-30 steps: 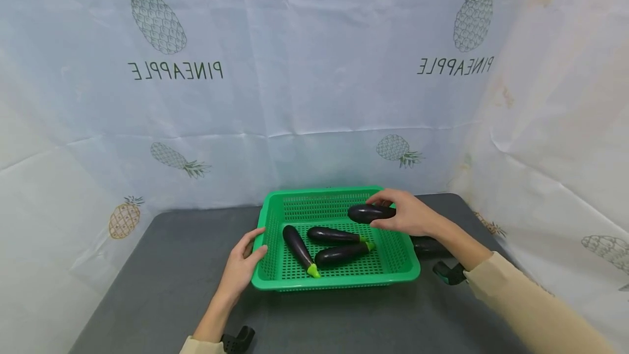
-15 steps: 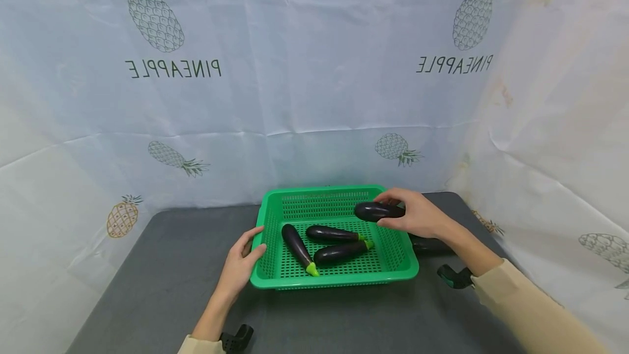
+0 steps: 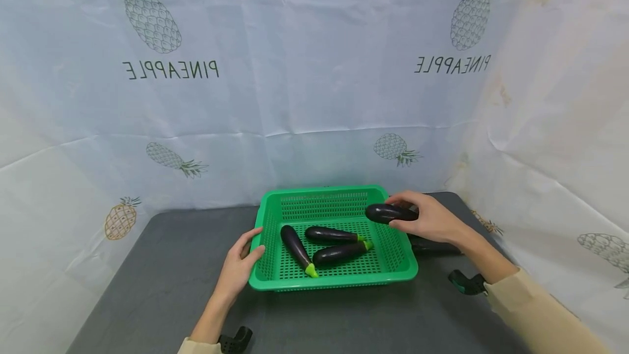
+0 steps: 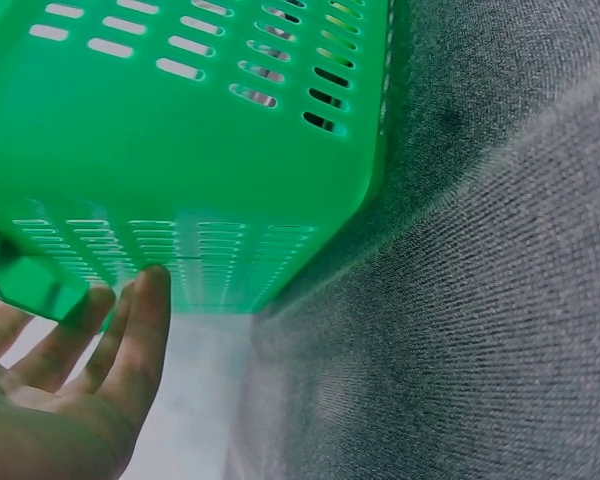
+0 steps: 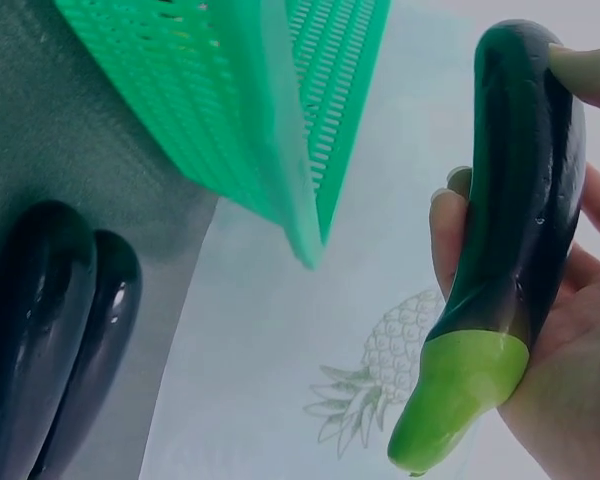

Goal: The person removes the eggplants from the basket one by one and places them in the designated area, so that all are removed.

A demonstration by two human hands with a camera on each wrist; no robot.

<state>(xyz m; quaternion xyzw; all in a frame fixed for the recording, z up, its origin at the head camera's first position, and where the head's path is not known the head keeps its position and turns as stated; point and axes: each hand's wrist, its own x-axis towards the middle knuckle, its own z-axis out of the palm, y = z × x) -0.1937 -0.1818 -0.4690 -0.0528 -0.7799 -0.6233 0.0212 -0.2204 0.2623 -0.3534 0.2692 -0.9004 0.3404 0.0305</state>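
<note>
Pinching an eggplant (image 3: 388, 213) between thumb and fingers, the right hand (image 3: 426, 220) is much the nearer to it; the left hand (image 3: 238, 264), well apart, grips the basket (image 3: 334, 282) by the rim on its own side. The held eggplant's long axis runs crosswise, blunt end toward the left hand, green stem end by the right palm. It appears raised at the rim nearest the right hand. Three eggplants (image 3: 339, 254) lie between the hands, inside the basket; two more (image 5: 35, 330) lie on the table (image 3: 339, 324), below the right hand.
</note>
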